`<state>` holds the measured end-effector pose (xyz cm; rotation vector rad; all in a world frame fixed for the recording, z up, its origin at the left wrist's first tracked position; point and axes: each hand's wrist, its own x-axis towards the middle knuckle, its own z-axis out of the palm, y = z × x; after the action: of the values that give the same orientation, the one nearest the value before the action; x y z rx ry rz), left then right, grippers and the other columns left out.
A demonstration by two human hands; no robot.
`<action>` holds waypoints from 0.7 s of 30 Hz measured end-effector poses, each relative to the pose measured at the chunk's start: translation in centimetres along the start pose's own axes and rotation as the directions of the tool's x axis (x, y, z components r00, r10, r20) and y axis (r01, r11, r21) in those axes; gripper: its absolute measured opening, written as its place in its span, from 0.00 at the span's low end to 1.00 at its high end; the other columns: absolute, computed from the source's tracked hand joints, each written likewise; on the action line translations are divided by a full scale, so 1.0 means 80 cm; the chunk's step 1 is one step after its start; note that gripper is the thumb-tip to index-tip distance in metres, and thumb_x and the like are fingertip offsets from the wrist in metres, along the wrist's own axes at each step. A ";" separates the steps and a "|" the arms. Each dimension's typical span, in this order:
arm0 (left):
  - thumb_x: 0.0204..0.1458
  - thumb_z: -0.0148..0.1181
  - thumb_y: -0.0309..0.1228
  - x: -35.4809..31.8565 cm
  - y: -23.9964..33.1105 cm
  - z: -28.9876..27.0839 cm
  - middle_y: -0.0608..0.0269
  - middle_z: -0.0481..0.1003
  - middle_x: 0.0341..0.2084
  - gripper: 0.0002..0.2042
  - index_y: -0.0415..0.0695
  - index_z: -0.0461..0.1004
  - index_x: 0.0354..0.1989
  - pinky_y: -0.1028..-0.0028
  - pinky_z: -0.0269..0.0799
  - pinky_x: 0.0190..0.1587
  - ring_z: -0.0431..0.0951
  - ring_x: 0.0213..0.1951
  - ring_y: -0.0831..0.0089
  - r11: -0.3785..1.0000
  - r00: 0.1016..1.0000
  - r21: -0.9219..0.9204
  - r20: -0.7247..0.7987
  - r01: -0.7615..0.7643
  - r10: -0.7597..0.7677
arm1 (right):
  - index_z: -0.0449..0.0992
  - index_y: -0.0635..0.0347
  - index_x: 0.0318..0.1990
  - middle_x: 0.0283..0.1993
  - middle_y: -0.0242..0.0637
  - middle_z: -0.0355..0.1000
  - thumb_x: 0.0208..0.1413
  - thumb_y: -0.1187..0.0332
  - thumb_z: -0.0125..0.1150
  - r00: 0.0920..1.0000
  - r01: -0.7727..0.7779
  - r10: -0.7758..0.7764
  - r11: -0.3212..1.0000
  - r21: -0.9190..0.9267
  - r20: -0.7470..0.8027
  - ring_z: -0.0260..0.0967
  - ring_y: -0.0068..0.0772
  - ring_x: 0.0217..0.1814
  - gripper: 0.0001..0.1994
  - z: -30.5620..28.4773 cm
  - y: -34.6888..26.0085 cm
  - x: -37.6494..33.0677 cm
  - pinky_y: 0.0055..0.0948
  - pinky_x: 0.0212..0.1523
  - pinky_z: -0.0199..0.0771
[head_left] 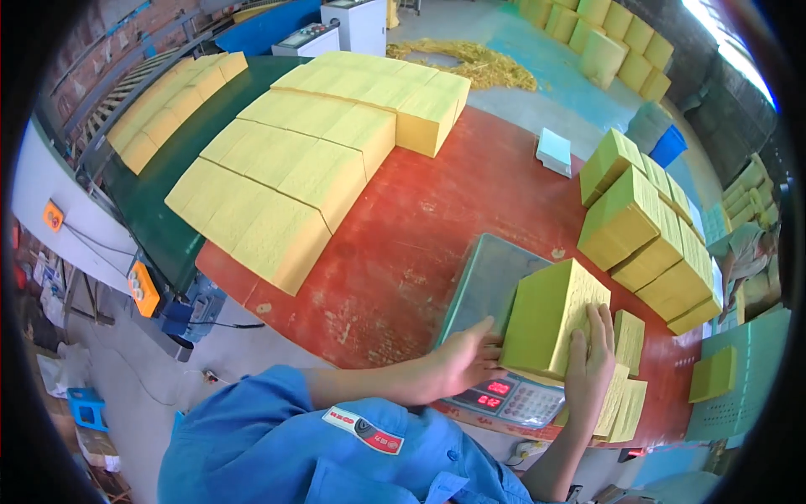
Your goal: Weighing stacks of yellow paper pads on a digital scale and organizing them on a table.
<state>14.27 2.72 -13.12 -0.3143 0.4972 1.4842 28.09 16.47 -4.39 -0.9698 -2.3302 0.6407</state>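
A thick block of yellow paper (541,323) is tilted on the right part of a digital weighing scale (480,273). My left hand (466,359) has its fingers against the block's lower left edge, with the thumb raised. On the block's right side lies my right hand (593,357), fingers pressed along the rough face. Between them the two hands hold the block. Red digits glow on the scale's display (499,388) beneath my left hand. Several thinner yellow paper pieces (628,407) lie beside my right hand. Whether the block's underside fully touches the scale is hidden.
Rows of yellow paper blocks (285,160) cover the left of the red table (403,252); more blocks (642,235) stand at its right edge. A green conveyor belt (164,206) with blocks adjoins on the left. A small white box (554,149) sits at the far edge.
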 end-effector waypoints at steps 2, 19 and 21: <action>0.63 0.53 0.41 -0.042 0.056 -0.019 0.55 0.73 0.53 0.21 0.39 0.69 0.58 0.65 0.65 0.60 0.71 0.56 0.65 0.946 0.995 0.310 0.034 -0.099 0.093 | 0.69 0.68 0.60 0.69 0.56 0.58 0.56 0.72 0.55 0.999 0.031 -0.029 0.986 -0.162 0.019 0.55 0.58 0.71 0.22 0.011 -0.033 -0.006 0.45 0.68 0.56; 0.43 0.57 0.65 0.183 0.629 0.027 0.40 0.63 0.63 0.46 0.36 0.68 0.60 0.52 0.52 0.68 0.60 0.66 0.48 -0.656 0.570 0.398 0.326 0.641 0.754 | 0.76 0.66 0.47 0.59 0.55 0.70 0.49 0.83 0.50 0.976 0.131 -0.128 0.991 0.006 -0.176 0.62 0.57 0.67 0.17 0.045 -0.180 -0.024 0.50 0.67 0.60; 0.43 0.57 0.62 0.182 0.617 0.031 0.40 0.65 0.61 0.43 0.35 0.69 0.58 0.54 0.56 0.66 0.63 0.64 0.49 -0.748 0.674 0.404 0.339 0.526 0.657 | 0.76 0.66 0.47 0.61 0.55 0.68 0.51 0.82 0.52 0.984 0.124 -0.107 0.985 0.116 -0.143 0.60 0.57 0.68 0.16 0.052 -0.170 -0.025 0.50 0.68 0.58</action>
<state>-34.17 20.21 -13.36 1.4106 2.8230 0.0292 19.96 5.48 0.08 -0.7899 -2.1804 0.6433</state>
